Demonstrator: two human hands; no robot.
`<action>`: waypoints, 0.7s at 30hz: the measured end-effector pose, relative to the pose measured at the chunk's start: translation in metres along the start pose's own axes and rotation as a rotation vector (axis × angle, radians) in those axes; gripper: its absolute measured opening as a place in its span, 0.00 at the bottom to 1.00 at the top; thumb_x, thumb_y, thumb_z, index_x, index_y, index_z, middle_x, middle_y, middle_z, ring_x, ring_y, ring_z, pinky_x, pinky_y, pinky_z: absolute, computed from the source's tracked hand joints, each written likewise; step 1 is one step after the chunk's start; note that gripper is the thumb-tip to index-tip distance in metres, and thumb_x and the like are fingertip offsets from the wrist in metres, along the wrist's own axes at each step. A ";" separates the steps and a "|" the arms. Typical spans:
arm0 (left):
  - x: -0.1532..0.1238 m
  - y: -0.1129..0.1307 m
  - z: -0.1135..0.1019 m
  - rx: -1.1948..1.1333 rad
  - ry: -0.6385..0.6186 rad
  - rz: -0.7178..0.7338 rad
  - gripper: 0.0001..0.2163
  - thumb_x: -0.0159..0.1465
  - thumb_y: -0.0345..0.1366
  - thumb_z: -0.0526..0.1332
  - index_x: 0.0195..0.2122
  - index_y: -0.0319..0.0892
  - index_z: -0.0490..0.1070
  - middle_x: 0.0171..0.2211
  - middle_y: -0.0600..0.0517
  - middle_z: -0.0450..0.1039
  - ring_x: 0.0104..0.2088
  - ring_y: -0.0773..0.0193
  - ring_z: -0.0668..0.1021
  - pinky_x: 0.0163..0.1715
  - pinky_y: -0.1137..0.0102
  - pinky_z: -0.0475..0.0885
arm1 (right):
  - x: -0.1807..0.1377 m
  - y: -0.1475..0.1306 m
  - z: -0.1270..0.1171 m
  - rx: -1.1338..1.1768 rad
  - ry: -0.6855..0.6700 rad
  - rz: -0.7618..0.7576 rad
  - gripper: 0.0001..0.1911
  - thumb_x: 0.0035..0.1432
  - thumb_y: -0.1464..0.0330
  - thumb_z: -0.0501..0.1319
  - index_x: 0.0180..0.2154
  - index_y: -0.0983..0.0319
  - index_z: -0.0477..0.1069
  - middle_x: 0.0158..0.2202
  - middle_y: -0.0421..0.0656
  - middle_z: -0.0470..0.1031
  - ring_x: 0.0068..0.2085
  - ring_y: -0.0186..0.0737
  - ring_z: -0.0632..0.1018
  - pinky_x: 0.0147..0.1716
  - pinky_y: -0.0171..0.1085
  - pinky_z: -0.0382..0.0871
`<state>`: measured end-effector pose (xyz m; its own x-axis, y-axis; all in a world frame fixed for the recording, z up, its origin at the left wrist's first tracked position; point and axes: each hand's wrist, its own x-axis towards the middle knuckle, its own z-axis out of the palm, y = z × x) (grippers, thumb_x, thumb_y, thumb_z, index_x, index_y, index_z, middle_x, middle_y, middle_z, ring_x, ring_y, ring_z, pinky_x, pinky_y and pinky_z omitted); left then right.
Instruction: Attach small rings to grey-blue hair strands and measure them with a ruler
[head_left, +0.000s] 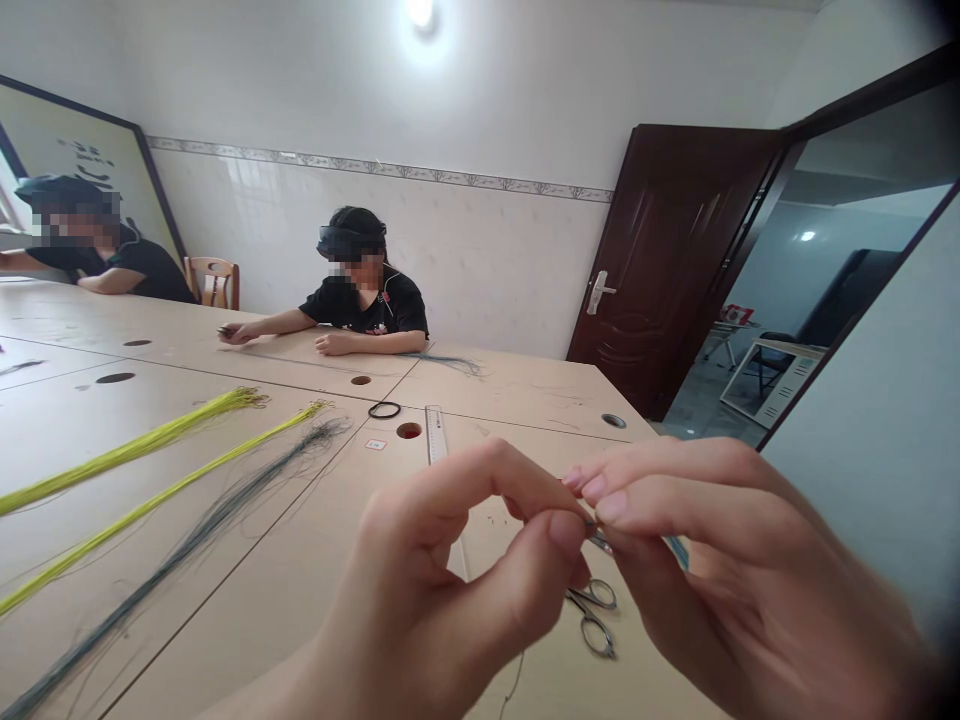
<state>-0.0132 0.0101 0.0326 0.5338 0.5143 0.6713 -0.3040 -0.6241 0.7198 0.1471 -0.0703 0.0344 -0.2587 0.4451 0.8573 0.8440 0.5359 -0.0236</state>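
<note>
The left hand (pixel 420 590) and right hand (pixel 735 560) pinch a tiny dark piece (pixel 592 525) (too small to identify) where their fingertips meet, above the tabletop (pixel 525 395) near the scissors (pixel 596 634). Bracing with the left and adjusting gently with the right should work best.

Tbl (pixel 285 570) w/ yellow strands (pixel 135 447), grey strands (pixel 202 535), ruler (pixel 435 435) & scissors (pixel 582 607).

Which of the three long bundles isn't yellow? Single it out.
The grey bundle, nearest the left hand; the middle bundle and far bundle are yellow.
</note>
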 end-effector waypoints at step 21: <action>0.002 0.000 -0.001 0.099 -0.026 -0.020 0.08 0.61 0.29 0.56 0.25 0.42 0.65 0.21 0.59 0.68 0.24 0.72 0.71 0.25 0.78 0.69 | 0.001 -0.007 0.010 0.004 0.132 0.055 0.10 0.55 0.70 0.65 0.41 0.55 0.73 0.34 0.42 0.77 0.34 0.40 0.80 0.37 0.32 0.79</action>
<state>-0.0135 0.0115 0.0342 0.5598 0.5123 0.6513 -0.2141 -0.6699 0.7109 0.1360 -0.0663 0.0301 -0.1475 0.3758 0.9149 0.8534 0.5160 -0.0744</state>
